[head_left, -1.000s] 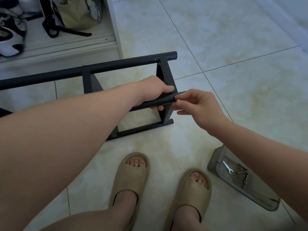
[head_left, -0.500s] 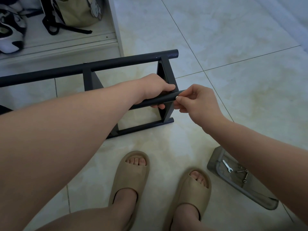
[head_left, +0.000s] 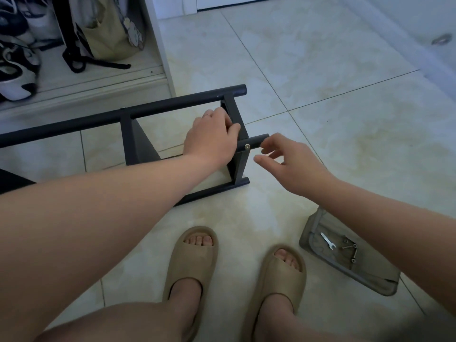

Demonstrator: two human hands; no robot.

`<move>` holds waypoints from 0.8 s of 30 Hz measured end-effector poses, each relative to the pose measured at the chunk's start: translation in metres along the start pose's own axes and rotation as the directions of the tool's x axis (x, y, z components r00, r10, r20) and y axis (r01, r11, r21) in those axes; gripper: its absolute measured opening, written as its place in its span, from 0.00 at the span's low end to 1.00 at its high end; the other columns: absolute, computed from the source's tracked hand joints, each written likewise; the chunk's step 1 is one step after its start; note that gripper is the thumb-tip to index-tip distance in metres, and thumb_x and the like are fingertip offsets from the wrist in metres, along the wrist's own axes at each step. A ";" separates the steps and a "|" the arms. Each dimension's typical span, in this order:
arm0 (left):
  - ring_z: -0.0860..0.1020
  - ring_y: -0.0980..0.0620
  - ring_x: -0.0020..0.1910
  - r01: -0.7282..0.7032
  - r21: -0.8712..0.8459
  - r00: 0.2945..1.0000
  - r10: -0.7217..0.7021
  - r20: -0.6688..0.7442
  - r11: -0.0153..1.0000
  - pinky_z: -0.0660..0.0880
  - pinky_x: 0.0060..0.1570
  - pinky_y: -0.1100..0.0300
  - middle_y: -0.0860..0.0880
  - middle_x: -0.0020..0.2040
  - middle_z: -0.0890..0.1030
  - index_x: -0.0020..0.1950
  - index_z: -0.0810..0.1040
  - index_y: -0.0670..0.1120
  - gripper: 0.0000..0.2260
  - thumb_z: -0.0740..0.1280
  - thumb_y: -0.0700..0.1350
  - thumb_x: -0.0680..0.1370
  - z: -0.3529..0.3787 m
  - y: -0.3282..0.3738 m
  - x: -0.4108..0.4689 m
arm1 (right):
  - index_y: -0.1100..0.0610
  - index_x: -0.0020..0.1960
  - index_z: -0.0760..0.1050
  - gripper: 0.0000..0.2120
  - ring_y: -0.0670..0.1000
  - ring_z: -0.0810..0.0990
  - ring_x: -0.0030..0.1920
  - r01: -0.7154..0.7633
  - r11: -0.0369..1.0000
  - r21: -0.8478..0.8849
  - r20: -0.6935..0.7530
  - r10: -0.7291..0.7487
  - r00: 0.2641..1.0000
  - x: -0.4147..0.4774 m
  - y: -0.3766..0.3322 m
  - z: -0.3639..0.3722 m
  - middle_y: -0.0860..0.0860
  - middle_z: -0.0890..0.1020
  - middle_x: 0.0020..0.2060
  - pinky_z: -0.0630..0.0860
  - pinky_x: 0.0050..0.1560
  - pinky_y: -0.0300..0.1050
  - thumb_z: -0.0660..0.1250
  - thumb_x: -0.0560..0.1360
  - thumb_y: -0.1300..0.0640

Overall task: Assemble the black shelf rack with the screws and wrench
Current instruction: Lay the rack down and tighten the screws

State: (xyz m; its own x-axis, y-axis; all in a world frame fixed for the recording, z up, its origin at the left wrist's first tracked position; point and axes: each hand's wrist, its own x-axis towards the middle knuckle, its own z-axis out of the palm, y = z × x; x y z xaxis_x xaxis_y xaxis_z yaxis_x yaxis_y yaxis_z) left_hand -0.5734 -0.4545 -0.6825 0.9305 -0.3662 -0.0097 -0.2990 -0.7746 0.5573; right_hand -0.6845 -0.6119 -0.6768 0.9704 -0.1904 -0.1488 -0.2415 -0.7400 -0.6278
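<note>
The black shelf rack (head_left: 153,108) lies on the tiled floor in front of me, its end frame toward the right. My left hand (head_left: 209,137) grips the near black tube just left of the end frame. A silver screw head (head_left: 246,146) shows in that tube's short end. My right hand (head_left: 286,156) hovers just right of the tube end (head_left: 257,140), fingers apart, fingertips close to it and holding nothing. A small silver wrench (head_left: 327,240) and a few screws (head_left: 351,250) lie in a grey tray (head_left: 318,228) at lower right.
My two feet in beige slides (head_left: 192,265) stand just below the rack. A white cabinet base (head_left: 81,87) with a beige bag (head_left: 111,33) and shoes sits at the upper left. Pale floor tiles (head_left: 345,132) spread to the right.
My right hand has let go of the tube end and drawn back a little to the right, fingers now apart. The screw head has come into view. The left hand keeps its grip.
</note>
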 end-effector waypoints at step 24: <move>0.78 0.41 0.60 0.179 -0.021 0.549 -0.082 0.832 0.984 0.75 0.60 0.52 0.41 0.63 0.79 0.73 0.67 0.45 0.21 0.64 0.49 0.82 0.213 0.088 -0.108 | 0.50 0.79 0.63 0.25 0.57 0.71 0.70 -0.338 0.888 -0.311 0.237 0.417 0.878 -0.133 0.261 0.009 0.53 0.73 0.71 0.70 0.66 0.50 0.62 0.83 0.52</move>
State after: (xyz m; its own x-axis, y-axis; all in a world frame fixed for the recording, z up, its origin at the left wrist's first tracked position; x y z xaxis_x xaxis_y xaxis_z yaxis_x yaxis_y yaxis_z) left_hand -0.7450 -0.5933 -0.8088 0.3590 -0.5663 -0.7419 -0.1234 -0.8167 0.5637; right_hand -0.8762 -0.7739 -0.8276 0.7531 -0.3230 -0.5731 -0.5455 -0.7936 -0.2695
